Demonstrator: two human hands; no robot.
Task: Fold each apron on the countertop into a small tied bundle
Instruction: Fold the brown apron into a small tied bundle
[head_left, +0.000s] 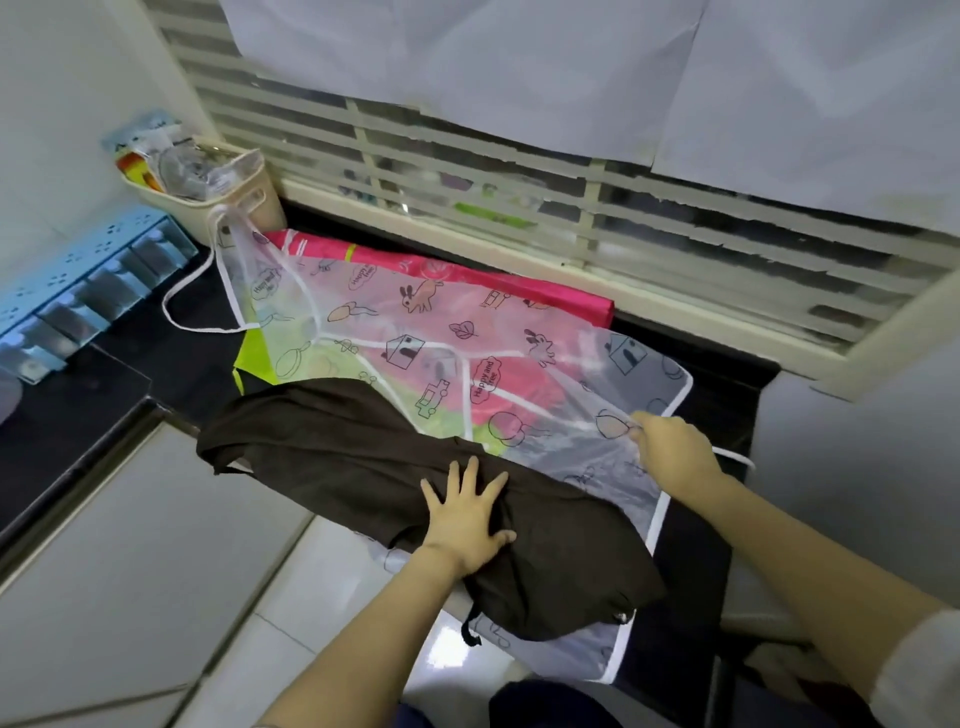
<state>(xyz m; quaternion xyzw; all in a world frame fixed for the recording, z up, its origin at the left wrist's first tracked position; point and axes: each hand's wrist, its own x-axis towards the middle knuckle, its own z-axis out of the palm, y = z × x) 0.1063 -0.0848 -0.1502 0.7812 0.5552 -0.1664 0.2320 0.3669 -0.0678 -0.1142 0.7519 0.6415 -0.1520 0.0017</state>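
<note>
At the far left a blue rack and a cream basket of packets stand at the back of the black countertop. Next to them lies the stack of aprons. A green apron and a pink apron are at the bottom, with a printed see-through apron spread flat over both.

Across the near edge we have the brown apron folded into a long, loose strip, its right end hanging over the counter's edge. Our left hand presses flat on the middle of it, fingers straight and spread apart. Further right, our right hand has its fingers curled tight on the see-through apron near its right edge, just where a white tie trails out (whether we pinch fabric, tie or both, we cannot tell).

We judge that the brown apron is mid-fold, narrowed but not yet shortened or tied. The next move calls for freeing it from the layer beneath, then folding the strip end over end while the left hand pins the creases. Its ties must be kept reachable for the knot.
</note>
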